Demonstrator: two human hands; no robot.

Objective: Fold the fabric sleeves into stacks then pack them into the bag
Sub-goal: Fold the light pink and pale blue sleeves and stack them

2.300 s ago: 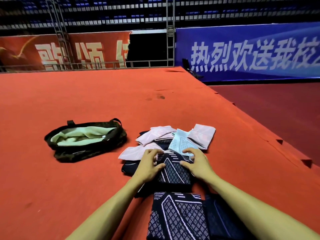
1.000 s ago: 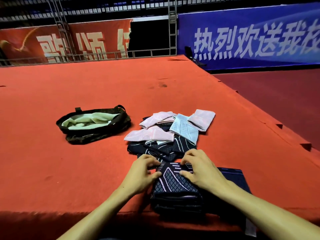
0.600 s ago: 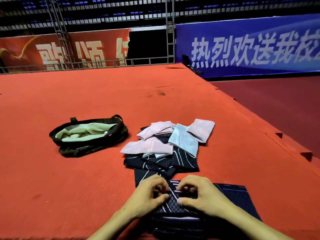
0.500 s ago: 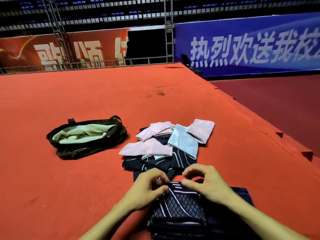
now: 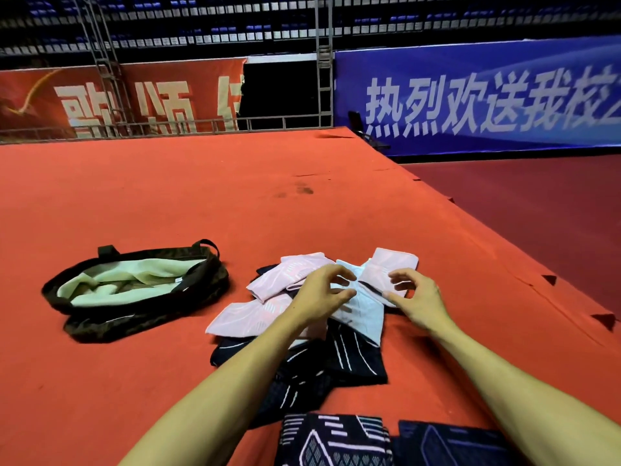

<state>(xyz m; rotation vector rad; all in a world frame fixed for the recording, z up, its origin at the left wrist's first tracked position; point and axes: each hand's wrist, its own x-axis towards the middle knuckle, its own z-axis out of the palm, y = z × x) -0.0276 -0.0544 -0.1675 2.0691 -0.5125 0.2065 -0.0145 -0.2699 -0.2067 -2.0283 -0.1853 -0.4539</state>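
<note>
The head view showed both forearms reaching forward over a loose pile of fabric sleeves on the red carpet [image 5: 302,203]. The left hand [image 5: 319,294] hovered above the pile with its fingers [image 5: 339,272] curled and slightly apart, gripping nothing, its thumb close to a pale blue sleeve [image 5: 364,312]. The right hand [image 5: 416,297] was likewise loosely open, fingers bent toward the left hand, over the edge of a pink sleeve [image 5: 391,267] at the far right of the pile; whether the fingertips touched the cloth could not be told.

Two more pink sleeves lay to the left: one [image 5: 282,280] partly under the left hand, another [image 5: 248,317] flat and nearer the camera. Beneath them sat several dark sleeves [image 5: 353,361] with thin white lines, crumpled and overlapping.

At the bottom edge, nearest the person, lay a folded stack of dark patterned sleeves [image 5: 332,438], with a dark blue folded piece [image 5: 447,445] just beside it on the right.

To the left of the pile, apart from it, the bag [image 5: 141,307] rested on the carpet, dark outside, its mouth open upward and showing a pale green lining.

Beyond the carpet edge ran a red banner [image 5: 117,99] and a blue banner [image 5: 487,102] with white characters.
</note>
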